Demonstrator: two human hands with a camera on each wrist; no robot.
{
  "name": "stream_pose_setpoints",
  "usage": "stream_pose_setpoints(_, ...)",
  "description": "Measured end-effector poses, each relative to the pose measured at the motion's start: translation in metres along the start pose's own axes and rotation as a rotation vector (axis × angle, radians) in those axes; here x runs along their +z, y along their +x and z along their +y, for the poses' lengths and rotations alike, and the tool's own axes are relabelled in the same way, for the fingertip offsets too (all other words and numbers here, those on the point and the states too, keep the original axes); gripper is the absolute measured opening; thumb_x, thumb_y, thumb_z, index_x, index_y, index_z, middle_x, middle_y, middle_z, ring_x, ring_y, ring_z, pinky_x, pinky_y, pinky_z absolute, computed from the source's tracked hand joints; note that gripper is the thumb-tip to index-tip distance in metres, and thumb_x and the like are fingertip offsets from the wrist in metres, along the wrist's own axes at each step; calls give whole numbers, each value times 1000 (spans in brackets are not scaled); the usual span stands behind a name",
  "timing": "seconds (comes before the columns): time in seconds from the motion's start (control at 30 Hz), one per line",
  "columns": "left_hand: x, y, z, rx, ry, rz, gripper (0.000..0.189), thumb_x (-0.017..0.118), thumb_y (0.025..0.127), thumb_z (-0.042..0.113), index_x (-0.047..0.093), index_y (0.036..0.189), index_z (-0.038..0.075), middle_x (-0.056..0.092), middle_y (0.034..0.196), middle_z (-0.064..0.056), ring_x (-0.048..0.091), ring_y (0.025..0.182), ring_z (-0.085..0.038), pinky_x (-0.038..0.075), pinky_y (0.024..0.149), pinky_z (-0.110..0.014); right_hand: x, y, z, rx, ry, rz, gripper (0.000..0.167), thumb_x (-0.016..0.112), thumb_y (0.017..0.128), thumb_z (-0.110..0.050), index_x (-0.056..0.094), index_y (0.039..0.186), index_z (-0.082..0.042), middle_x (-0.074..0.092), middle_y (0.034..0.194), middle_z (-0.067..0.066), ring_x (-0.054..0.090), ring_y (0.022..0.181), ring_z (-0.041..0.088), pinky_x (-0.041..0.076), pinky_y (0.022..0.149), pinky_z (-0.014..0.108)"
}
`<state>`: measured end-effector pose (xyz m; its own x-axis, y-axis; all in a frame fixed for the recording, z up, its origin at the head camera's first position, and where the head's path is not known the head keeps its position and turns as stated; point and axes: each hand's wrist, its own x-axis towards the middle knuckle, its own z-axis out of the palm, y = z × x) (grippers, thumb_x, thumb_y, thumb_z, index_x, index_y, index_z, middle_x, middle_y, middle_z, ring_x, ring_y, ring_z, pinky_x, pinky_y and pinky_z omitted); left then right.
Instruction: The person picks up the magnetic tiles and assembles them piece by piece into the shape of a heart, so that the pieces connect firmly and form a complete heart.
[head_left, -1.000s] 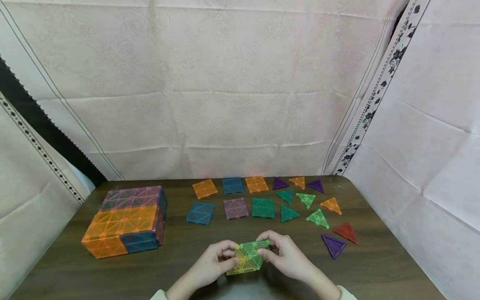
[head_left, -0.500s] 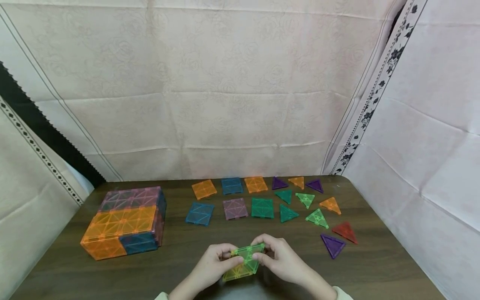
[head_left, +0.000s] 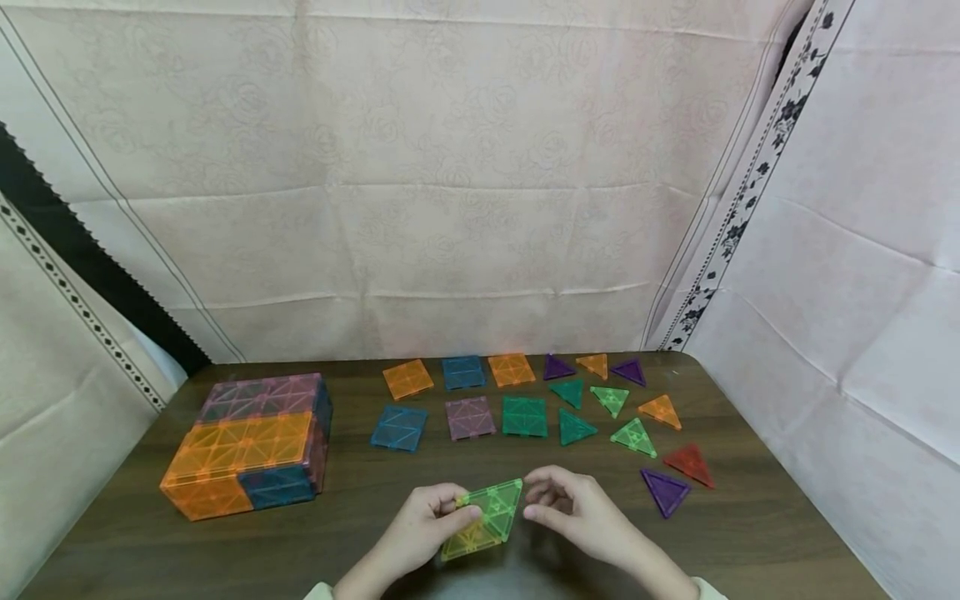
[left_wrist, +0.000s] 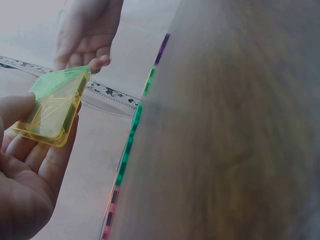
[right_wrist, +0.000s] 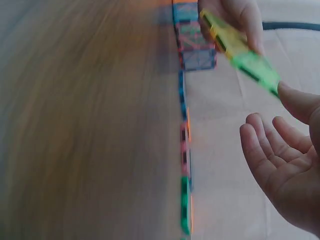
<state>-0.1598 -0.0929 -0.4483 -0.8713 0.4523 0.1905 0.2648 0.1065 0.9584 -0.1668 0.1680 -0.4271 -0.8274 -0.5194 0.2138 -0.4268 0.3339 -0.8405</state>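
My left hand (head_left: 427, 529) pinches a yellow magnetic tile (head_left: 470, 543) between thumb and fingers, low over the front of the table. A light-green triangular magnetic tile (head_left: 501, 506) adjoins the yellow one, and the pair slants up to the right. Part of the yellow tile lies hidden behind the left thumb. Just right of the green tile's tip is my right hand (head_left: 577, 517), holding nothing, its fingers loosely bent. In the right wrist view, its thumb (right_wrist: 300, 102) lies close by the green tip while the fingers spread apart below.
A box built of magnetic tiles (head_left: 247, 442) stands at the left on the dark wooden table (head_left: 360, 492). Square tiles, among them a dark-green one (head_left: 525, 416), lie in rows at the back. Several triangles, including a purple one (head_left: 666, 492), lie to the right. Pale cloth (head_left: 480, 183) hangs behind.
My right hand has let go of the green tile and moved slightly right. My left hand keeps the joined tiles, which have shifted a little left and tilted.
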Motion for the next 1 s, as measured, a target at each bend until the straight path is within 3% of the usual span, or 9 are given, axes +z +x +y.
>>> stream_pose_setpoints(0.13,-2,0,-2,21,24,7,20,63,93,16,67,91,-3,43,59,8,36,52,3,31,48,-15,-15,-12,11,7,-57,47,35,68,91,-22,60,115,3,68,97,14,60,83,4,53,69,26)
stream_pose_setpoints(0.33,-4,1,-3,14,30,13,21,63,93,17,66,89,-3,42,59,9,36,53,2,32,49,-16,-44,-34,25,26,-183,146,37,71,88,-22,61,114,2,69,95,9,61,81,3,53,69,25)
stream_pose_setpoints(0.67,-5,1,-2,-17,28,24,22,61,95,18,63,89,-4,41,58,7,36,52,2,31,48,-16,-90,-63,50,165,-317,341,42,81,77,-16,63,112,2,66,96,9,60,80,5,52,67,22)
stream_pose_setpoints(0.8,-5,2,-2,-16,35,28,22,61,94,18,62,89,-3,41,58,7,35,51,2,31,48,-16,-102,-70,59,236,-380,335,51,84,72,-22,63,114,0,65,100,6,59,83,7,51,68,23)
stream_pose_setpoints(1.0,-5,2,-2,-16,31,25,22,61,95,17,62,89,-4,41,59,7,36,52,2,32,49,-16,-114,-76,72,248,-437,264,59,86,69,-27,62,116,0,64,109,9,61,91,18,53,72,27)
